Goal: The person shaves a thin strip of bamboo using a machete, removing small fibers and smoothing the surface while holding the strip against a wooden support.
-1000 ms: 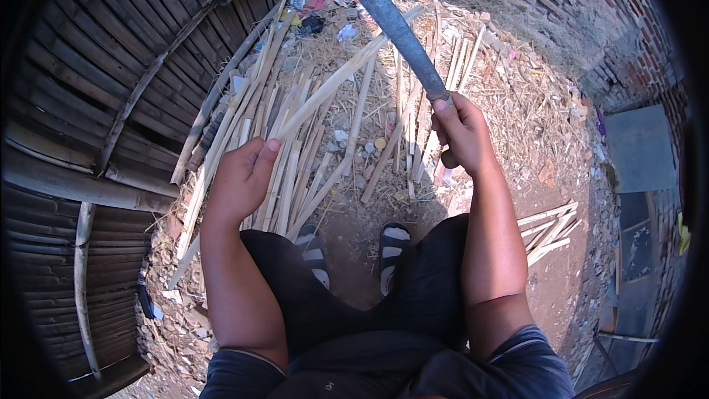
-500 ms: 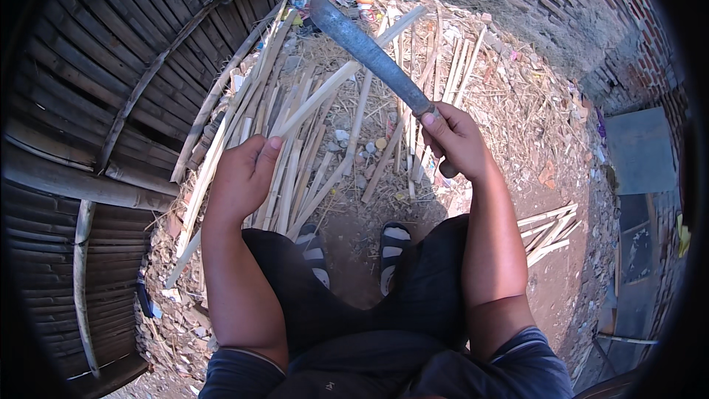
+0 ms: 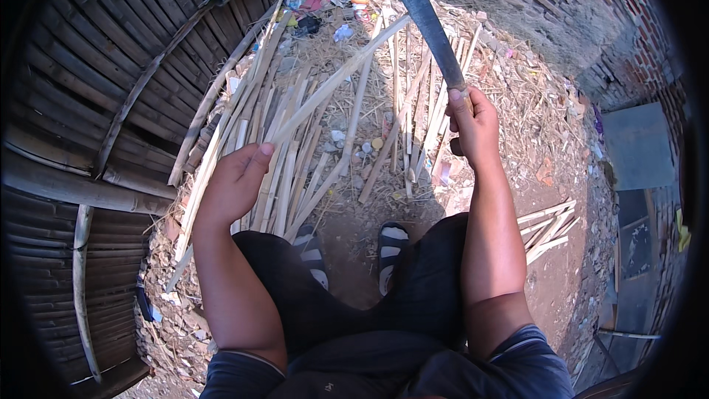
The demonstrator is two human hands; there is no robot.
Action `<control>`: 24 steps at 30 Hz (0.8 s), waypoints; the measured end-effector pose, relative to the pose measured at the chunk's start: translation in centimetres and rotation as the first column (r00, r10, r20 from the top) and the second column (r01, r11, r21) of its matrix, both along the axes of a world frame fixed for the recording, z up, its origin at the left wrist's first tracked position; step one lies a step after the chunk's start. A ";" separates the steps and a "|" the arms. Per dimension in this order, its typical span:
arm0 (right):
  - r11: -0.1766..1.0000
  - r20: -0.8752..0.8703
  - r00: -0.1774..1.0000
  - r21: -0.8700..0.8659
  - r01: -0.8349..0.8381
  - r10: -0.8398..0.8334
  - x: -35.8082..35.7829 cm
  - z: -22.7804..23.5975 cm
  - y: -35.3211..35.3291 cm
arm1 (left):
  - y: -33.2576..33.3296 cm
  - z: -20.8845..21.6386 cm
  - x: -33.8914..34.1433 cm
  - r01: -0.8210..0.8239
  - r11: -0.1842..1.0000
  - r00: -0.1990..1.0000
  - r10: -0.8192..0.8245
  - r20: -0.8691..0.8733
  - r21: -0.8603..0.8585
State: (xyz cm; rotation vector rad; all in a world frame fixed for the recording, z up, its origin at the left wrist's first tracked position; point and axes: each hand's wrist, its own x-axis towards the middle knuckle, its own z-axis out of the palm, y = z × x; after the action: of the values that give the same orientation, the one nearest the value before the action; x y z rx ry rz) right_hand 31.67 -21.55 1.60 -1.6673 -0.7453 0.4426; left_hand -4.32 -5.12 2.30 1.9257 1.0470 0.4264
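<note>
My left hand [image 3: 235,183] is closed round a long pale bamboo strip [image 3: 325,89], which slants up and away to the right. The strip's lower end passes behind my left forearm. In my right hand [image 3: 473,124] is a machete [image 3: 428,22] with a broad dark grey blade, gripped by its handle and pointing away and slightly left. The strip's far tip appears right beside the blade; whether they touch I cannot tell. Below the strip, many split bamboo pieces [image 3: 292,177] lie on the ground in front of my feet.
A bamboo slat wall [image 3: 111,89] rises on the left, a brick wall [image 3: 583,0] at the far right. More strips [image 3: 548,230] lie in a small pile right of my knee. Litter [image 3: 317,4] and straw cover the far ground. Grey panels [image 3: 641,149] lean at the right.
The machete has swung up and right, from crossing over the bamboo strip to the strip's far end. My right hand rose slightly; my left hand shifted a little left and down with the strip.
</note>
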 end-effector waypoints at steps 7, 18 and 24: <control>0.966 -0.128 0.992 0.254 0.053 -0.020 0.6 -0.3 0.4 | 0.3 -0.5 -0.2 0.053 0.992 0.998 -0.055 -0.010 -0.119; 0.901 -0.292 0.945 0.354 0.252 -0.149 0.4 0.4 0.6 | -0.6 0.3 1.0 0.174 0.954 0.973 -0.205 -0.106 -0.246; 0.872 -0.351 0.930 0.413 0.261 -0.112 0.9 0.3 0.4 | -0.8 0.3 1.3 0.196 0.945 0.964 -0.235 -0.127 -0.261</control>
State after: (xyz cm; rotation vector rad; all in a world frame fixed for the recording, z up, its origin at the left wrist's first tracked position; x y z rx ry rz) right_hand 32.55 -21.14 1.88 -1.1731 -0.3976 0.3511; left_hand -2.98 -5.96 2.61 1.8447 0.9252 0.0187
